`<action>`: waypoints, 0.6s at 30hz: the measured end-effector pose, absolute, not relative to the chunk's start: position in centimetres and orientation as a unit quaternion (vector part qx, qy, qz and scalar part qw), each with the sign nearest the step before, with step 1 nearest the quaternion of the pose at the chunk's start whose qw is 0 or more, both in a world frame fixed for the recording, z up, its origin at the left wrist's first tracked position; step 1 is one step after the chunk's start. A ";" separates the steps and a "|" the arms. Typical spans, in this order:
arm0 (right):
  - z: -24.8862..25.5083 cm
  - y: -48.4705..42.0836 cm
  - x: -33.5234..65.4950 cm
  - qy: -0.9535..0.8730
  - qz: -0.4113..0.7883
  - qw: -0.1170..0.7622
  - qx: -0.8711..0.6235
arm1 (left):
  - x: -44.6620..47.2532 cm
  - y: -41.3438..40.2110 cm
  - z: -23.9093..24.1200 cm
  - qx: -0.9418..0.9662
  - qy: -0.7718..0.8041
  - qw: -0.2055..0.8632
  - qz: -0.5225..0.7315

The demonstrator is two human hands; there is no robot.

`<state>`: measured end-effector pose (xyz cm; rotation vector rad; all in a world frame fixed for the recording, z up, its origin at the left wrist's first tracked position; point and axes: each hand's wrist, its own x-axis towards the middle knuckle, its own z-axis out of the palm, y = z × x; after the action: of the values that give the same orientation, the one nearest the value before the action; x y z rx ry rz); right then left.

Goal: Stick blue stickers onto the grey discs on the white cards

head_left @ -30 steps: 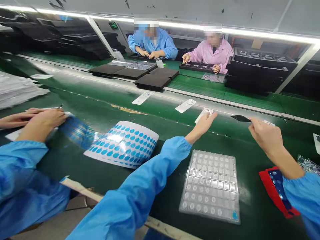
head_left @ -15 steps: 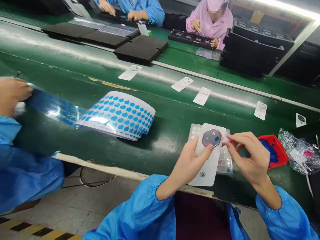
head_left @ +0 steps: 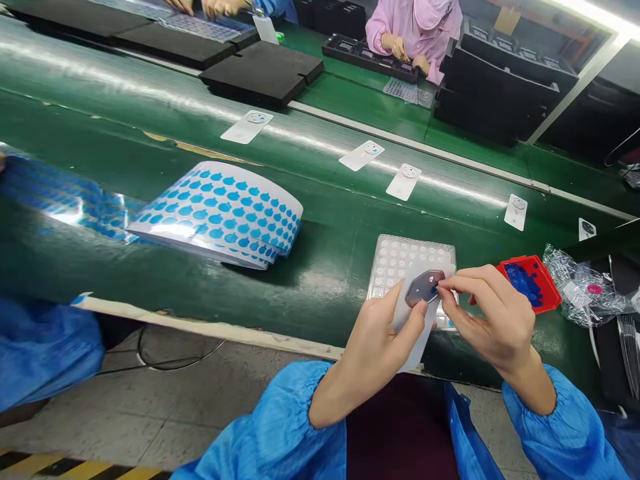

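A white card (head_left: 419, 343) is tilted in my left hand (head_left: 383, 327), whose thumb lies along its front and whose fingers go behind it. Set on the card is a dark, shiny octagonal piece (head_left: 421, 288). At that piece's right edge my right hand (head_left: 493, 317) pinches a small blue sticker (head_left: 435, 291) between thumb and forefinger; the fingertips partly cover it. Under and behind the card lies a clear plastic tray (head_left: 410, 250) with rows of round pockets, partly hidden by the card and my hands.
Right of my hands are a red tray (head_left: 549, 293) of blue bits and a crumpled clear bag (head_left: 583, 283). To the left curls a sheet of blue stickers (head_left: 220, 213). Similar white cards (head_left: 404, 181) lie along the metal strip. Across the bench, a person in pink (head_left: 415, 33) works.
The card has tilted in my left hand, and my right fingertips have moved left from the card's edge onto the blue sticker. The view has shifted; the neighbour's hand at left is nearly out of frame.
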<state>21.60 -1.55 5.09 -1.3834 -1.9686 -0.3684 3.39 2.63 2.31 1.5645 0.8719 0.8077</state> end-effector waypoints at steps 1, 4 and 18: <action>5.1 -1.5 21.5 -0.757 -0.132 0.351 -0.536 | 3.4 2.6 2.3 0.660 0.371 0.558 0.341; 4.6 -1.6 21.6 -0.753 -0.147 0.357 -0.533 | 3.3 2.4 2.4 0.648 0.364 0.573 0.345; 3.9 -2.7 22.3 -0.788 -0.256 0.335 -0.448 | 3.0 1.4 2.5 0.613 0.352 0.606 0.364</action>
<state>22.30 -2.70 3.86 -1.1684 -2.0570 -0.6675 2.97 1.45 2.47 1.4187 0.8152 0.8418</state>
